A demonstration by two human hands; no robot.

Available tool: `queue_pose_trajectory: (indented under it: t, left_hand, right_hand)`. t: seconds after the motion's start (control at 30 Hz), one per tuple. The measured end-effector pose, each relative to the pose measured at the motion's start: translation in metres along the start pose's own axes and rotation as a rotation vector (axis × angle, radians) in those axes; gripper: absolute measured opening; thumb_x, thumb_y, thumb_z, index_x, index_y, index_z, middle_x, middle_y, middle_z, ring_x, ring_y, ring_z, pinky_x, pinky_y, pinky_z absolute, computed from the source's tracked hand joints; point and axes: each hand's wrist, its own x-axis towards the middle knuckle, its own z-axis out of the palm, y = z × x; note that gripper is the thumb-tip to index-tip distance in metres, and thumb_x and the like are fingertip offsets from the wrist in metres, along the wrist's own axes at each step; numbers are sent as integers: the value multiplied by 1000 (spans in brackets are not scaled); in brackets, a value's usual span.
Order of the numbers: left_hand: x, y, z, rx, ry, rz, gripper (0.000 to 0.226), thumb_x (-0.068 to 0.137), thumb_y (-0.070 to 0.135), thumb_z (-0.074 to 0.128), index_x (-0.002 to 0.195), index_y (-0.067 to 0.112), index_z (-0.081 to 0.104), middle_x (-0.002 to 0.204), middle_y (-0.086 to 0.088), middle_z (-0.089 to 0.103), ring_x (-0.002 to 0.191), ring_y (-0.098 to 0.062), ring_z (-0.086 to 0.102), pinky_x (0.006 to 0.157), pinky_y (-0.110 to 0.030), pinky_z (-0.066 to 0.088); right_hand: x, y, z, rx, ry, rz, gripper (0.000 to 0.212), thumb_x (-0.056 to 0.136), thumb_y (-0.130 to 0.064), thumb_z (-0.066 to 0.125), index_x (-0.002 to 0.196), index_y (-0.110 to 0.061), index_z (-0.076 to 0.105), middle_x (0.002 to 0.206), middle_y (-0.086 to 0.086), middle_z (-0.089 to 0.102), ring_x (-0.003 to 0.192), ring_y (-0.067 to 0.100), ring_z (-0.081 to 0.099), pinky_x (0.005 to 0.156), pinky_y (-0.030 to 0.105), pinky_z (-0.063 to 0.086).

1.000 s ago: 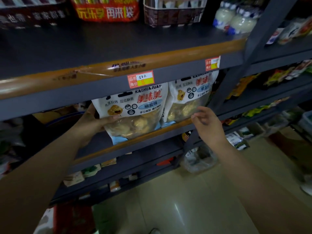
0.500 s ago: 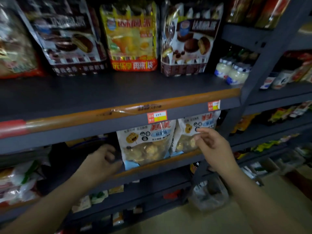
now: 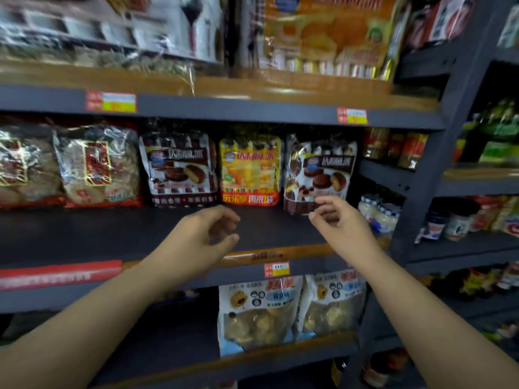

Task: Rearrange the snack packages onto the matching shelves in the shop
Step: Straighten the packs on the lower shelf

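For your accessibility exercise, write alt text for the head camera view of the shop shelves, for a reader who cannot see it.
Two empty hands, left and right, reach toward a dark middle shelf where chocolate pie bags flank a yellow bag. Two white cookie bags stand on the shelf below.

I see dark grey metal shelving (image 3: pixel 252 113) with worn orange edge strips (image 3: pixel 280 88) under dim light, a second rack (image 3: pixel 477 189) adjoining at right.

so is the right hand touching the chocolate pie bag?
Cannot tell. In the head view the right hand overlaps the chocolate pie bag, fingertips at its lower edge; no contact or gap shows.
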Motion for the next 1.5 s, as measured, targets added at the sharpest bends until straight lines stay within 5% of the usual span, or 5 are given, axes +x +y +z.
queue_pose_trajectory:
  t: [0.4,0.6,0.77,0.97,1.5]
  left_hand:
    - [-14,13,-56,275,121,183,22,86,30,61,108,31,58,93,26,56,85,6,57,73,-9,45]
    - [-15,61,-166,346,679,338,9,84,21,57,93,20,58,79,10,56,76,-3,54,69,-7,41]
    - [8,47,-255,443,1025,-27,54,82,19,68,126,2,41,127,-22,38,119,-34,39,98,-39,33]
    - [18,-4,-310,36,730,-485,137,43,74,74,147,24,0,148,-20,31,126,-37,45,100,-55,42]
    - [24,-34,-322,282,543,-525,94,80,53,63,147,5,17,146,-18,36,128,-34,40,96,-41,38]
  right_hand:
    - [-5,-60,-13,-1,-97,-200,15,88,-24,64,102,-27,63,89,-10,63,84,1,60,72,13,46]
    - [3,-178,-48,147,127,-569,8,89,-24,61,96,-28,62,84,-16,64,77,0,61,67,9,47]
    - [60,-254,-30,35,15,-425,75,85,-53,58,144,-18,29,136,-2,50,112,16,56,85,26,45]
    - [92,-284,2,-60,-148,-162,112,77,-70,54,151,-12,-6,159,10,16,137,33,34,100,39,39]
    - [105,-290,0,204,-323,-79,93,65,-43,81,139,-9,38,145,10,43,127,25,43,103,38,33]
